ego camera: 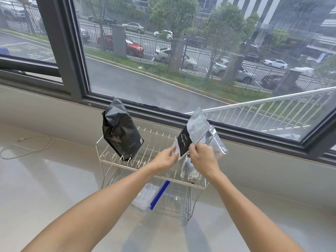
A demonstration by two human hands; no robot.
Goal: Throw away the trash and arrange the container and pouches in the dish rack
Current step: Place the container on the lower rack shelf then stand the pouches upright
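Observation:
A white wire dish rack [116, 161] with two tiers stands on the pale counter under the window. A black pouch [121, 136] leans upright in the left of its upper tier. Both hands hold a silver pouch with a black label [194, 132] above the rack's right side: my left hand [166, 158] pinches its lower left edge, my right hand [202, 157] grips its bottom. A clear silvery pouch [217, 142] stands just behind it. Crumpled clear packaging [191, 171] lies under my right hand. In the lower tier sits a clear container with a blue strip [160, 194].
A dark-framed window [80, 70] runs behind the rack, with a sill ledge below it. A thin white cable [27, 144] lies looped on the counter at the far left. The counter [54, 179] spreads left, right and in front of the rack.

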